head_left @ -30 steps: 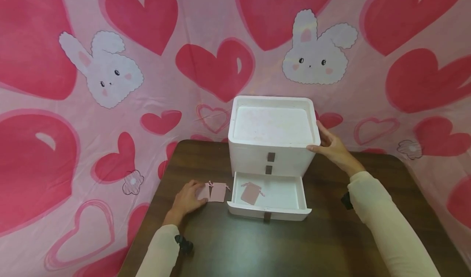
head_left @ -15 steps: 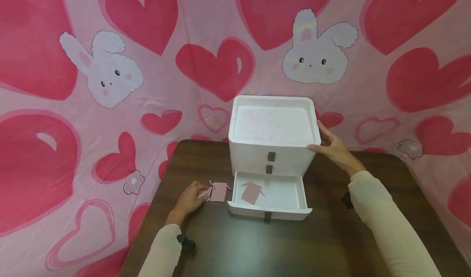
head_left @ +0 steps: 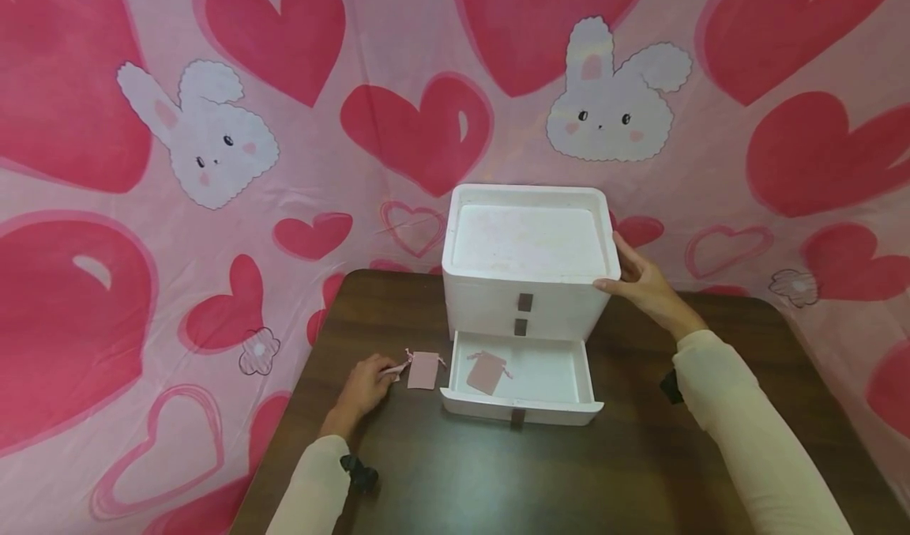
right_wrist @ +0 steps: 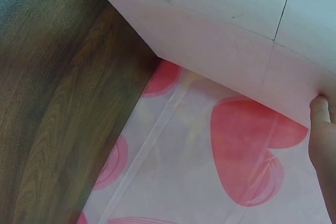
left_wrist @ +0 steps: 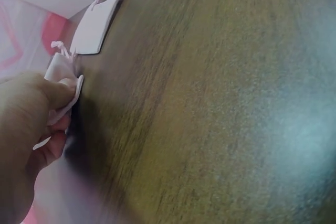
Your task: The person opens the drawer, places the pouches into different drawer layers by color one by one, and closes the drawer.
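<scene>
Between thumb and fingers my left hand point(head_left: 365, 385) pinches a small pink drawstring pouch point(left_wrist: 62, 69), folded and tilted up just above the tabletop. A second pink pouch point(head_left: 423, 371) lies flat to the right of that hand. Farther right stands a white drawer cabinet point(head_left: 526, 243) with its bottom drawer point(head_left: 547, 373) pulled out. Inside the drawer, toward its left, lies another pink pouch point(head_left: 486, 372). My right hand point(head_left: 645, 286) rests on the cabinet's upper right corner, thumb at the front and extended fingers against the side; part of it is out of the right wrist view.
The dark wooden table point(head_left: 455, 472) carries all of these. Behind it hangs a pink cloth point(head_left: 398, 37) printed with hearts and rabbits. The cabinet's upper drawers, with brown pull tabs point(head_left: 524, 303), are pushed in. A black wrist camera point(head_left: 359, 473) sits on the left sleeve.
The left hand has gathered up the left-hand pouch, which lay flat beside the other one; it is now folded and raised in the fingers. The right hand and cabinet keep their places.
</scene>
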`<state>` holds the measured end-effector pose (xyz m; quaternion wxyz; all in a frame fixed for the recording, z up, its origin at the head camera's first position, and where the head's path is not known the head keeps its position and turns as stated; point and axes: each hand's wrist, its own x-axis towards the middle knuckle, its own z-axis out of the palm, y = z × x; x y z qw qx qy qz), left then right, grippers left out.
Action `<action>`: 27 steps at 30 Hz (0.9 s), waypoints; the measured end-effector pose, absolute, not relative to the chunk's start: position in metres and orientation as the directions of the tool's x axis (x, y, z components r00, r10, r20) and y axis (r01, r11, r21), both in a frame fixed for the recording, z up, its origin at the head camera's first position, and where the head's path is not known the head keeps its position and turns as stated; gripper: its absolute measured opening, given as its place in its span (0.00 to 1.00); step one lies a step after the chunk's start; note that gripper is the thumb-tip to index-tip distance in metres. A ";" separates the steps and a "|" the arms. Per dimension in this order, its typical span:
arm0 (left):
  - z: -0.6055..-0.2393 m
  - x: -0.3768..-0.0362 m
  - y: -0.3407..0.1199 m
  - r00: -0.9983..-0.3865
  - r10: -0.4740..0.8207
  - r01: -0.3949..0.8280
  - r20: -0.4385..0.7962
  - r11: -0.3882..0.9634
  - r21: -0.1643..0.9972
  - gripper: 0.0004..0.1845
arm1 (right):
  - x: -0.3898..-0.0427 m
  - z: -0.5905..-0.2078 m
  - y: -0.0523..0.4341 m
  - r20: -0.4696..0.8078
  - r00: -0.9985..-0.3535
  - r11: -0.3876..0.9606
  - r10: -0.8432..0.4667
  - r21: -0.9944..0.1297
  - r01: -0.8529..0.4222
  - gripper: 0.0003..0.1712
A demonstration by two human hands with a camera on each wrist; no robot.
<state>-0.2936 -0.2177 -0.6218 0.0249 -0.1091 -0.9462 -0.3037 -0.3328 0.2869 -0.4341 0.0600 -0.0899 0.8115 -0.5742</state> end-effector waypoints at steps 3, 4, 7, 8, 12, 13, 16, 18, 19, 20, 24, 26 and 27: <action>-0.620 -0.294 -0.219 -0.976 0.182 0.218 0.120 0.790 0.573 0.04 | -0.332 -0.433 0.287 0.005 -0.976 0.323 -0.217 -0.943 -0.077 0.57; -0.620 -0.294 -0.219 -0.976 0.181 0.218 0.122 0.789 0.574 0.04 | -0.332 -0.433 0.287 0.005 -0.976 0.323 -0.217 -0.943 -0.076 0.57; -0.620 -0.295 -0.219 -0.974 0.181 0.227 0.138 0.793 0.566 0.03 | -0.332 -0.433 0.287 0.003 -0.976 0.322 -0.218 -0.944 -0.075 0.57; -0.619 -0.295 -0.220 -0.973 0.180 0.230 0.144 0.791 0.567 0.03 | -0.332 -0.433 0.287 0.006 -0.976 0.320 -0.219 -0.944 -0.077 0.57; -0.617 -0.296 -0.220 -0.968 0.180 0.248 0.174 0.795 0.553 0.03 | -0.332 -0.434 0.287 0.008 -0.975 0.307 -0.223 -0.949 -0.078 0.57; -0.615 -0.296 -0.220 -0.967 0.180 0.251 0.180 0.794 0.554 0.03 | -0.333 -0.434 0.288 0.007 -0.975 0.305 -0.223 -0.949 -0.077 0.57; -0.610 -0.296 -0.219 -0.963 0.185 0.265 0.196 0.786 0.559 0.03 | -0.333 -0.435 0.288 0.010 -0.974 0.299 -0.226 -0.951 -0.079 0.57; -0.605 -0.297 -0.217 -0.959 0.191 0.278 0.210 0.781 0.559 0.03 | -0.334 -0.435 0.288 0.010 -0.974 0.298 -0.225 -0.951 -0.078 0.57; -0.604 -0.297 -0.216 -0.957 0.194 0.285 0.216 0.778 0.561 0.02 | -0.334 -0.436 0.288 0.011 -0.974 0.300 -0.226 -0.950 -0.080 0.57; -0.602 -0.297 -0.215 -0.955 0.198 0.292 0.223 0.777 0.557 0.02 | -0.334 -0.436 0.288 0.012 -0.974 0.300 -0.225 -0.950 -0.081 0.57; -0.595 -0.298 -0.211 -0.942 0.216 0.326 0.257 0.772 0.545 0.03 | -0.334 -0.437 0.288 0.010 -0.974 0.287 -0.226 -0.955 -0.076 0.57; -0.591 -0.298 -0.208 -0.932 0.228 0.351 0.282 0.765 0.540 0.03 | -0.334 -0.437 0.289 0.007 -0.974 0.281 -0.227 -0.957 -0.072 0.57; -0.589 -0.299 -0.206 -0.925 0.234 0.366 0.298 0.760 0.538 0.04 | -0.334 -0.437 0.288 0.008 -0.973 0.277 -0.229 -0.958 -0.073 0.56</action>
